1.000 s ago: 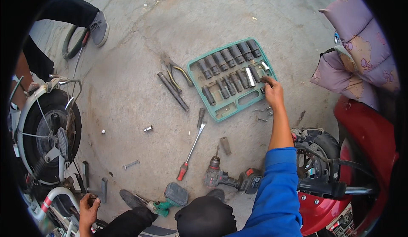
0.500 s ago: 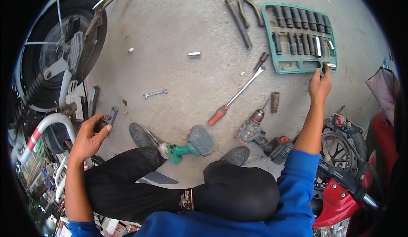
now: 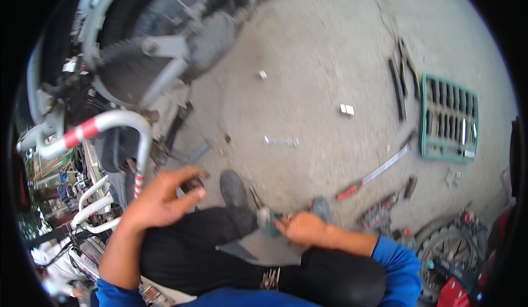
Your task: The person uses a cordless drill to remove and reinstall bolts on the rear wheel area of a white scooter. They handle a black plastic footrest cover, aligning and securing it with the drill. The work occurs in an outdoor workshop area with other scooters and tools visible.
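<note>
My left hand (image 3: 162, 199) is raised over my left knee, its fingers pinched on a small dark part (image 3: 192, 184). My right hand (image 3: 303, 229) rests low between my shoes, fingers closed on the end of a green power tool (image 3: 268, 221) lying on the concrete. The picture is blurred, so I cannot tell whether this hand also holds a small piece. A teal socket tray (image 3: 424, 142) with several dark sockets lies far to the right, out of reach of both hands.
A motorcycle wheel (image 3: 165, 43) and a white frame tube with red bands (image 3: 104, 122) stand at the upper left. On the concrete lie a red-handled screwdriver (image 3: 374, 172), pliers (image 3: 404, 67), a small wrench (image 3: 280, 141) and a red drill (image 3: 379, 216). A red vehicle (image 3: 462, 290) is at the lower right.
My right hand left the socket tray and came back down to the green tool. My left hand rose toward the middle. The view swung left and closer to the wheel.
</note>
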Demonstrator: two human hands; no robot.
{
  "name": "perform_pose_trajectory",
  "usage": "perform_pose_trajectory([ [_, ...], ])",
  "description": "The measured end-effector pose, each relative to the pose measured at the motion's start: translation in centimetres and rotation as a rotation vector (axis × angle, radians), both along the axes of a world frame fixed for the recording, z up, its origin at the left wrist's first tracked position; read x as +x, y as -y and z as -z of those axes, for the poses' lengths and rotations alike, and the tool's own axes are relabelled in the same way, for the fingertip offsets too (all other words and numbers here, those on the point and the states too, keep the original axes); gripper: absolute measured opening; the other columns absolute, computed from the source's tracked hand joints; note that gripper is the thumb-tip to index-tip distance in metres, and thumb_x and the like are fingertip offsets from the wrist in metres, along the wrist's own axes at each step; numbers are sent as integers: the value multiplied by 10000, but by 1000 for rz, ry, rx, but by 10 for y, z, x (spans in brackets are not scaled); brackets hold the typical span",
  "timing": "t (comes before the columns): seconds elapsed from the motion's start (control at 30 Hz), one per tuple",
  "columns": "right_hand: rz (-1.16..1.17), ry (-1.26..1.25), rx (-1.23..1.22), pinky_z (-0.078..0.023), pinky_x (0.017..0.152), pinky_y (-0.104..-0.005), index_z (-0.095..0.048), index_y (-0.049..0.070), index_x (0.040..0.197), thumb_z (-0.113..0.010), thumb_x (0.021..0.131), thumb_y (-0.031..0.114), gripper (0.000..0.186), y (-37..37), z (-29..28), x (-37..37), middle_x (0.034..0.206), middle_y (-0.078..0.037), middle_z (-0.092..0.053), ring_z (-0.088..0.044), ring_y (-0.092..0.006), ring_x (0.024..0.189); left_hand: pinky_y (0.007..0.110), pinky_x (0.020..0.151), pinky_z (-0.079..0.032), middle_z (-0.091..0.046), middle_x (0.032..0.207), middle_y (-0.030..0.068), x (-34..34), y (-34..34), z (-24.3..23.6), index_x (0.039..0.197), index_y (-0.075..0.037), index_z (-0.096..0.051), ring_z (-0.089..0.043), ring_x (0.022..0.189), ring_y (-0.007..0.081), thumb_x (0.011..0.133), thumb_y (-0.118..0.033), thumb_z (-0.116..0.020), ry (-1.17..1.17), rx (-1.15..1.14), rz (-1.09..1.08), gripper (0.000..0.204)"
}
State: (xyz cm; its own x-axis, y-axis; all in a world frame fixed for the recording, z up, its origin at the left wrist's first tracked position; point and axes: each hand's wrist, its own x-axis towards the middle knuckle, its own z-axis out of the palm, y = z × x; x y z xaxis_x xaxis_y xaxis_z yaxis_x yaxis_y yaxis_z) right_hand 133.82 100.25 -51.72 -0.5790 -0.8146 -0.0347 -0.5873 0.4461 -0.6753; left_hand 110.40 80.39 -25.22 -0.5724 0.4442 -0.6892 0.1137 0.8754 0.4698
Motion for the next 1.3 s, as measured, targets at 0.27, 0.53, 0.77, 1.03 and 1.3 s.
perform_pose_trajectory([
  [0.27, -141, 290, 218, -551, 556, -449, -382, -47, 1498, -542, 889, 122, 652, 27, 17, -22, 797, -193, -716, -719, -331, 705, 368, 702, -526, -689, 807, 181, -4, 27, -22, 1123, 65, -645, -671, 735, 262, 938, -202, -694, -186, 84, -186, 328],
  [0.53, 160, 629, 36, -538, 736, -536, -274, 16, 1501, -754, 760, 212, 905, -72, -112, -116, 892, -236, -701, -679, -471, 846, 381, 787, -540, -701, 980, 241, -54, 20, 9, 1147, 94, -625, -680, 843, 272, 916, -356, -713, -246, 267, -252, 514],
  [0.77, 1088, 269, -379, -506, 678, -322, -653, -18, 1027, -781, 834, 126, 272, -85, -195, -190, 857, -56, -660, -592, -172, 688, 341, 797, -555, -646, 1044, 135, -113, -28, 86, 1173, 78, -590, -651, 890, 214, 934, -533, -681, 196, 521, -871, 663],
  [1.03, 1254, 446, -1028, -543, 730, -341, -547, -10, 1181, -631, 888, 53, 311, -46, -143, -235, 849, -77, -612, -583, -166, 710, 326, 793, -570, -670, 1043, 48, -128, -60, 122, 1119, -40, -640, -662, 929, 162, 996, -436, -647, 470, 917, -1092, 415],
  [1.3, 1392, 362, -656, -421, 605, -275, -628, 37, 1007, -667, 982, 142, 115, -11, -91, -223, 766, 0, -581, -517, -100, 661, 360, 849, -594, -688, 1132, 55, -138, -57, 120, 1203, -43, -646, -664, 1000, 156, 1025, -289, -624, 452, 1093, -1191, 305],
])
